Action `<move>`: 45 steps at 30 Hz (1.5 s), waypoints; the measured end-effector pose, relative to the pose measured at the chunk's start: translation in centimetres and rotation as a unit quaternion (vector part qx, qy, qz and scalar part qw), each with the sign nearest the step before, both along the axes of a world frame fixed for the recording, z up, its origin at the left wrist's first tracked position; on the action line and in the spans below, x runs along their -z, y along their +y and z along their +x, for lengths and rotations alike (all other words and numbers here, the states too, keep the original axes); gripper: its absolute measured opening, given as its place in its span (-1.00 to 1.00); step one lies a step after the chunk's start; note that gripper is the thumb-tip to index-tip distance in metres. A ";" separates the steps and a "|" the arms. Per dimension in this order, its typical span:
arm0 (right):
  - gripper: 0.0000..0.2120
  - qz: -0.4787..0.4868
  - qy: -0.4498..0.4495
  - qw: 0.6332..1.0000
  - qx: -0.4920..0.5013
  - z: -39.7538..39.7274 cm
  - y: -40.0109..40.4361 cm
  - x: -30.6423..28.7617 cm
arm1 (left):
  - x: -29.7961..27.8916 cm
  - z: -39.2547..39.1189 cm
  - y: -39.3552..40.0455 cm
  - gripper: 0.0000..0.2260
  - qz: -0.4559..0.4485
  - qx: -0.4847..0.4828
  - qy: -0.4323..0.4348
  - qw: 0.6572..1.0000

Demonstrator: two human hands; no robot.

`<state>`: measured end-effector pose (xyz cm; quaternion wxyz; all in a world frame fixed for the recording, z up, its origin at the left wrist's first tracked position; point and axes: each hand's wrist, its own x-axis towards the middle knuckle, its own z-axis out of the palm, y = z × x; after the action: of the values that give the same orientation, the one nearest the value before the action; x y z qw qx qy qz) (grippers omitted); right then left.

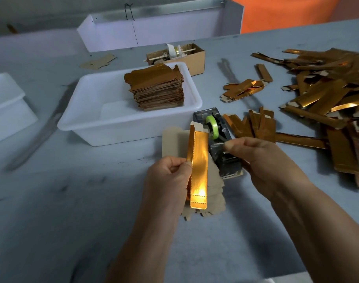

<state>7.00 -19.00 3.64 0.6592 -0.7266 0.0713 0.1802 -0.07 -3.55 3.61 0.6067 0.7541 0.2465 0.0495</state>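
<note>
My left hand (170,176) grips a long, narrow gold-foil box (198,166), folded into shape and held upright over the table. Under it lies a small stack of flat box blanks (213,184), brown side up. My right hand (254,156) pinches a strip of clear tape (217,149) pulled from the black tape dispenser (221,139), which carries a green roll (212,126). The tape stretches between my fingertips and the dispenser, just right of the gold box.
A white plastic tub (88,123) holds a tall stack of gold blanks (158,88). Folded gold boxes (327,99) are heaped on the right, with a few more (254,125) behind the dispenser. A cardboard box (195,58) stands behind the tub, another white tub (5,103) at the left.
</note>
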 end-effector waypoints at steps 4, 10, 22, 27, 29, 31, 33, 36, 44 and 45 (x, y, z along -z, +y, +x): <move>-0.87 0.006 -0.021 1.000 0.014 -0.5 -0.6 -0.2 | 0.0 -0.1 0.1 -0.88 0.007 0.000 0.003 1.000; -0.79 -0.214 -0.181 0.959 0.042 -2.1 0.0 0.1 | -0.1 0.0 0.2 -0.90 0.004 0.001 -0.006 1.000; -0.83 -0.225 -0.229 0.944 0.074 -3.4 0.0 2.4 | -1.1 0.7 -2.1 -0.89 -0.025 0.100 -0.065 0.993; -0.92 -0.240 -0.262 0.931 0.082 -4.4 0.4 2.9 | -0.9 1.4 -3.3 -0.90 -0.045 0.129 -0.057 0.989; -0.91 -0.231 -0.264 0.933 0.085 -4.6 0.4 3.1 | -0.5 1.6 -3.4 -0.91 -0.031 0.127 -0.049 0.990; -0.89 -0.226 -0.262 0.935 0.080 -4.5 0.5 3.1 | -0.2 1.6 -3.5 -0.91 -0.029 0.122 -0.041 0.991; -0.91 -0.224 -0.259 0.937 0.073 -4.3 0.3 3.2 | 0.0 1.6 -3.5 -0.91 -0.030 0.117 -0.035 0.992; -0.96 -0.250 -0.270 0.928 0.054 -4.0 0.0 3.1 | 0.0 1.7 -3.4 -0.90 -0.025 0.113 -0.030 0.993; -0.84 -0.275 -0.269 0.922 0.044 -4.0 -1.1 2.3 | -0.8 1.7 -3.4 -0.95 -0.051 0.101 -0.010 0.994; -0.87 -0.246 -0.256 0.933 0.055 -4.2 -1.6 2.1 | -1.0 1.6 -3.4 -0.95 -0.053 0.102 -0.008 0.993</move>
<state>2.84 -20.57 1.57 0.4649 -0.8823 -0.0179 -0.0714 1.55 -6.92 4.58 0.6500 0.7414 0.1655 -0.0199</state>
